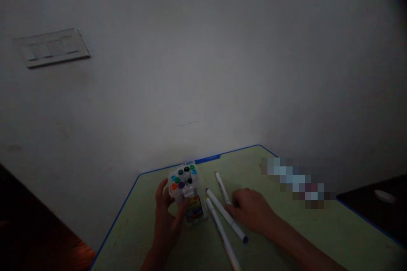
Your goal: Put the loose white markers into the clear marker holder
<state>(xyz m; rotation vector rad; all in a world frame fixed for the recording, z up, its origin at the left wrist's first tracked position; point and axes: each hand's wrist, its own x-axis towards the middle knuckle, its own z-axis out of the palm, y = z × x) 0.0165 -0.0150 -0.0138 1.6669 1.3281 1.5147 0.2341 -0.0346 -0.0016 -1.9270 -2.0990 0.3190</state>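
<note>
A clear plastic marker box (187, 197) stands upright on the green table (318, 233), with several coloured marker caps showing at its top. My left hand (167, 220) wraps around the box's left side and holds it. Three white markers lie loose to the right of the box: one short marker (222, 188) farther back, one with a dark purple cap (226, 216), and one (222, 235) reaching toward the near edge. My right hand (251, 211) rests palm down on the table, its fingertips touching the markers.
The table has a blue rim (197, 161) and stands against a white wall. A switch plate (52, 47) sits on the wall at upper left. A blurred patch (299, 180) lies at the table's far right. Dark floor shows at left; a dark surface with a white object (384, 196) lies to the right.
</note>
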